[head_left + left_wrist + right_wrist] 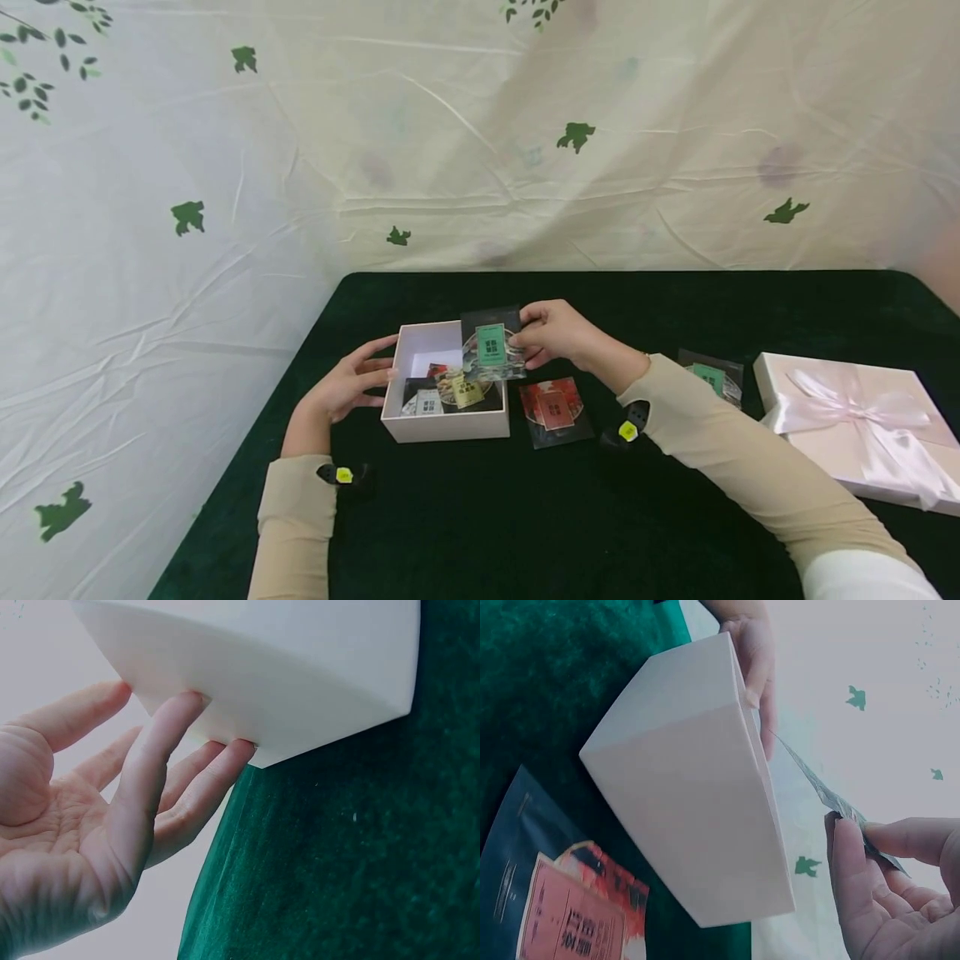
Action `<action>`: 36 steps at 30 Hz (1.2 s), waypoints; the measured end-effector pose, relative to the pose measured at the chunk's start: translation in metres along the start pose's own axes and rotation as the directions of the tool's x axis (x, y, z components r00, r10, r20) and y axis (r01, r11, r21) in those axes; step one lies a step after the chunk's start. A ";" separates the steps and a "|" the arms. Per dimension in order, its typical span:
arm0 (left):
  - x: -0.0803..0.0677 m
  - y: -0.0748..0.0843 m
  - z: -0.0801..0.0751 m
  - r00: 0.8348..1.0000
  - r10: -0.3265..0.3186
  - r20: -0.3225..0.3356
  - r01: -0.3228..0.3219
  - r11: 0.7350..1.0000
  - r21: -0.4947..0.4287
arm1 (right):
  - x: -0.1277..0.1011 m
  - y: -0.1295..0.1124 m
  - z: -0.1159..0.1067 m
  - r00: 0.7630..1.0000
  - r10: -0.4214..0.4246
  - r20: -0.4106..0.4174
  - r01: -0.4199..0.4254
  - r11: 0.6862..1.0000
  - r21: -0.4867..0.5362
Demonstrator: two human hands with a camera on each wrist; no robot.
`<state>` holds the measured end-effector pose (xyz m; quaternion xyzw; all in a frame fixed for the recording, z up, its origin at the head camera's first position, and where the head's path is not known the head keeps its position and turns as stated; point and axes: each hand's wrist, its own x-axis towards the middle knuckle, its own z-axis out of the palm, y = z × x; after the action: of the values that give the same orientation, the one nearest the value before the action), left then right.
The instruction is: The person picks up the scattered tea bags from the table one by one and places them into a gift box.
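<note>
Overhead, green-labelled packet in right hand

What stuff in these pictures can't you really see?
- Head view: print on the green-label packet in the right hand is too small to read.
- Head view: the packets in the white box overlap and its wall hides part, so their number is unclear.
- Left wrist view: only the box's outside shows beside the left hand.
- Right wrist view: the red-label packet is cut off by the edge.
- Head view: the ribboned box is shut.
</note>
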<state>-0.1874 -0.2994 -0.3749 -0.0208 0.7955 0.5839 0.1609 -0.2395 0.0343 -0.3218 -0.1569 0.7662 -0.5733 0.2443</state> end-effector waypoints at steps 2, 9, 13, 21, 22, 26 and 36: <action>0.000 0.000 -0.001 1.000 0.001 -0.002 -0.001 1.000 0.000 | 0.003 -0.002 0.005 1.000 0.005 0.008 -0.005 1.000 0.006; 0.001 0.000 -0.001 1.000 -0.003 -0.005 0.003 1.000 0.000 | 0.013 -0.005 0.018 1.000 0.023 0.005 -0.024 0.999 0.027; 0.001 0.000 -0.001 1.000 -0.009 -0.008 0.009 1.000 0.001 | 0.018 -0.004 0.024 1.000 0.024 0.002 -0.025 0.999 0.030; 0.000 -0.001 -0.001 1.000 -0.005 0.005 0.005 1.000 0.001 | 0.030 -0.006 0.038 0.999 0.045 0.004 -0.045 0.999 0.027; 0.000 -0.001 -0.001 1.000 -0.005 0.003 0.005 1.000 0.000 | 0.032 -0.007 0.040 0.999 0.049 0.004 -0.049 0.998 0.026; 0.000 0.000 -0.001 1.000 -0.008 -0.003 0.008 1.000 0.000 | 0.039 -0.008 0.046 0.998 0.055 0.007 -0.055 0.998 0.020; -0.001 0.001 0.000 1.000 -0.016 -0.011 0.016 1.000 0.010 | 0.049 -0.007 0.060 0.999 0.037 0.030 -0.038 0.998 0.040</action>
<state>-0.1867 -0.2995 -0.3735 -0.0295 0.7991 0.5784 0.1616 -0.2474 -0.0412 -0.3382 -0.1461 0.7535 -0.5817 0.2692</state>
